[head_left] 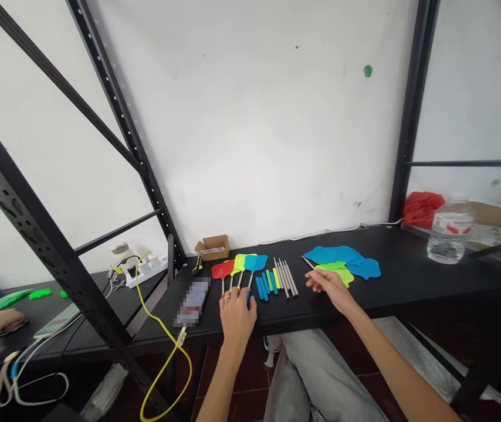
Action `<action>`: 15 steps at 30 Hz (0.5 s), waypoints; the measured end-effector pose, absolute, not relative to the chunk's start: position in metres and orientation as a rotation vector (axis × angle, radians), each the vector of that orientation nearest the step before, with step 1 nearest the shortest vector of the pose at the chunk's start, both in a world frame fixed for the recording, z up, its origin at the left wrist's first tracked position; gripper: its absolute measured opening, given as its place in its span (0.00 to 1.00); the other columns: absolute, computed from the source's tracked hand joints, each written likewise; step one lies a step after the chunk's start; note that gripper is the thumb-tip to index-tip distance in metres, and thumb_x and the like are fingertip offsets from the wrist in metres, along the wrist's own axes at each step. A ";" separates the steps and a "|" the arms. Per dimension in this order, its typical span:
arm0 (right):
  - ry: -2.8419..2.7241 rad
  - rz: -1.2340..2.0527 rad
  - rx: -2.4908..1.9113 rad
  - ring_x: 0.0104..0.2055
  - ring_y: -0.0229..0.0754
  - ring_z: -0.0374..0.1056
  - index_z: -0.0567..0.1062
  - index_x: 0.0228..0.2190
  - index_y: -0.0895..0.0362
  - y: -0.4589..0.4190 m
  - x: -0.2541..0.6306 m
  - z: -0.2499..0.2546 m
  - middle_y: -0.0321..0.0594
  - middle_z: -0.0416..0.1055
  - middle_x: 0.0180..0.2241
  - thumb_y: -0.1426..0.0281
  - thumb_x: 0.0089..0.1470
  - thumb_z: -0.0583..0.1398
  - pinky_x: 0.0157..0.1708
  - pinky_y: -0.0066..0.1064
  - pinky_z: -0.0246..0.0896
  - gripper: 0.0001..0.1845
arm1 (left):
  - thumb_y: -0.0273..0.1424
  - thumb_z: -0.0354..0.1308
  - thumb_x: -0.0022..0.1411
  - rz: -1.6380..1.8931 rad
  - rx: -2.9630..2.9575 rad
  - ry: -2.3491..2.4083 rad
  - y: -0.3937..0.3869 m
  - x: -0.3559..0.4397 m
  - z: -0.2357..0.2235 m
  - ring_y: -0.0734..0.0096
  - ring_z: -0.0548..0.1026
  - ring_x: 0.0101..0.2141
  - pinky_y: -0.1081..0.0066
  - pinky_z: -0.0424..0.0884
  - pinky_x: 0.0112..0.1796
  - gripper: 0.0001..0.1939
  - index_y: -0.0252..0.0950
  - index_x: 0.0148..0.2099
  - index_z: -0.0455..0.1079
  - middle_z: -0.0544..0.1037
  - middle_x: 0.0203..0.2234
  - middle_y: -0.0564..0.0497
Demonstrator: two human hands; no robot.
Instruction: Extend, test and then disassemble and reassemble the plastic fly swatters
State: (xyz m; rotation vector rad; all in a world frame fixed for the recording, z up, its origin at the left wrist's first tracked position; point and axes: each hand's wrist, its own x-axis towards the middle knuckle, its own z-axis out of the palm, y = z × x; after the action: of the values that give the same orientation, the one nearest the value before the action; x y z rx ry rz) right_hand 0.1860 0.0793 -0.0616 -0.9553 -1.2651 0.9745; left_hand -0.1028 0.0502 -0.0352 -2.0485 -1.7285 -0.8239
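Observation:
My left hand [237,313] rests palm down near the table's front edge, fingers apart over the handle ends of several assembled fly swatters. These have a red head [223,269], yellow heads [239,263] and a blue head [256,262]. My right hand [330,288] pinches a thin metal rod [307,262] that points up and to the left. Beyond that hand lie loose swatter heads, a yellow-green group [339,273] and a blue pile [334,255]. Between my hands are a row of blue and green handle grips [264,288] and several metal rods [286,278].
Left of the swatters lie a phone [192,302] with a yellow cable [156,319], a small cardboard box [212,247] and a yellow-black tool [197,266]. A water bottle [449,234] stands right. Black shelf posts [121,111] flank the table [417,264]. Another person's hand [2,322] is far left.

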 end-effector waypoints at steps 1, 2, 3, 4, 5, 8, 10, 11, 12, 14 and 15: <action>-1.277 0.964 -0.979 0.26 0.39 0.65 0.79 0.34 0.59 0.080 0.185 -0.061 0.44 0.75 0.29 0.54 0.54 0.60 0.26 0.30 0.56 0.20 | 0.32 0.52 0.64 -0.846 -2.091 -1.683 0.049 -0.099 -0.036 0.57 0.71 0.44 0.61 0.63 0.45 0.13 0.40 0.48 0.74 0.75 0.41 0.45; -1.291 0.952 -1.008 0.26 0.39 0.65 0.79 0.34 0.59 0.080 0.184 -0.061 0.44 0.75 0.29 0.54 0.54 0.60 0.27 0.30 0.56 0.20 | 0.32 0.52 0.64 -0.869 -2.134 -1.640 0.049 -0.095 -0.037 0.57 0.71 0.44 0.61 0.63 0.46 0.13 0.40 0.48 0.73 0.75 0.43 0.45; -1.307 0.939 -1.041 0.26 0.40 0.65 0.79 0.33 0.59 0.080 0.183 -0.060 0.44 0.76 0.29 0.54 0.54 0.59 0.27 0.31 0.56 0.20 | 0.32 0.51 0.65 -0.889 -2.177 -1.602 0.049 -0.091 -0.039 0.56 0.71 0.46 0.60 0.63 0.47 0.14 0.40 0.50 0.73 0.74 0.45 0.45; -1.329 0.922 -1.078 0.27 0.40 0.66 0.79 0.33 0.59 0.081 0.182 -0.059 0.44 0.76 0.29 0.54 0.54 0.59 0.27 0.31 0.57 0.20 | 0.32 0.51 0.65 -0.905 -2.215 -1.570 0.049 -0.087 -0.042 0.55 0.70 0.48 0.59 0.64 0.48 0.15 0.40 0.51 0.72 0.74 0.47 0.44; -1.361 0.901 -1.117 0.27 0.41 0.66 0.79 0.33 0.58 0.081 0.180 -0.058 0.44 0.76 0.29 0.55 0.54 0.58 0.27 0.31 0.57 0.20 | 0.32 0.51 0.65 -0.913 -2.250 -1.542 0.050 -0.083 -0.046 0.54 0.69 0.49 0.58 0.63 0.49 0.15 0.40 0.52 0.72 0.73 0.48 0.44; -1.518 0.778 -1.254 0.28 0.44 0.69 0.79 0.30 0.57 0.081 0.173 -0.053 0.43 0.77 0.29 0.55 0.54 0.57 0.29 0.32 0.59 0.19 | 0.32 0.50 0.66 -0.903 -2.313 -1.503 0.052 -0.074 -0.055 0.53 0.70 0.50 0.57 0.64 0.50 0.16 0.39 0.53 0.71 0.73 0.50 0.44; -1.625 0.637 -1.388 0.31 0.46 0.71 0.79 0.28 0.55 0.080 0.167 -0.049 0.42 0.77 0.28 0.55 0.53 0.57 0.30 0.32 0.58 0.18 | 0.30 0.48 0.66 -0.895 -2.318 -1.510 0.053 -0.073 -0.058 0.55 0.71 0.46 0.58 0.65 0.47 0.15 0.39 0.51 0.72 0.73 0.49 0.44; -1.661 0.562 -1.468 0.32 0.46 0.71 0.79 0.27 0.54 0.080 0.163 -0.048 0.41 0.77 0.28 0.55 0.53 0.58 0.30 0.31 0.57 0.17 | 0.30 0.48 0.66 -0.899 -2.309 -1.524 0.053 -0.073 -0.058 0.56 0.72 0.45 0.59 0.66 0.46 0.15 0.39 0.50 0.73 0.73 0.48 0.44; -1.684 0.491 -1.552 0.32 0.46 0.71 0.79 0.27 0.53 0.080 0.159 -0.046 0.41 0.77 0.28 0.55 0.53 0.58 0.29 0.31 0.55 0.16 | 0.29 0.47 0.67 -0.903 -2.294 -1.542 0.053 -0.073 -0.057 0.57 0.72 0.43 0.61 0.66 0.44 0.15 0.39 0.49 0.73 0.73 0.46 0.44; -1.706 0.368 -1.700 0.33 0.47 0.71 0.79 0.27 0.52 0.081 0.151 -0.044 0.40 0.77 0.28 0.54 0.51 0.59 0.28 0.30 0.53 0.16 | 0.29 0.47 0.66 -0.905 -2.255 -1.580 0.052 -0.074 -0.056 0.58 0.72 0.41 0.62 0.65 0.42 0.14 0.39 0.48 0.73 0.73 0.43 0.44; -1.714 0.317 -1.758 0.34 0.47 0.71 0.78 0.27 0.51 0.081 0.147 -0.044 0.41 0.77 0.28 0.54 0.51 0.60 0.28 0.30 0.52 0.15 | 0.29 0.47 0.66 -0.903 -2.234 -1.597 0.051 -0.075 -0.055 0.58 0.72 0.40 0.62 0.64 0.42 0.14 0.39 0.48 0.73 0.73 0.41 0.45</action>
State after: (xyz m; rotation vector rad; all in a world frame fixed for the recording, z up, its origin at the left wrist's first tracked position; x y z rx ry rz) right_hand 0.1473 0.0809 -0.0437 -1.7580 -1.7138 0.3169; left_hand -0.0751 0.0512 -0.0545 -2.2344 -1.5970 -0.9035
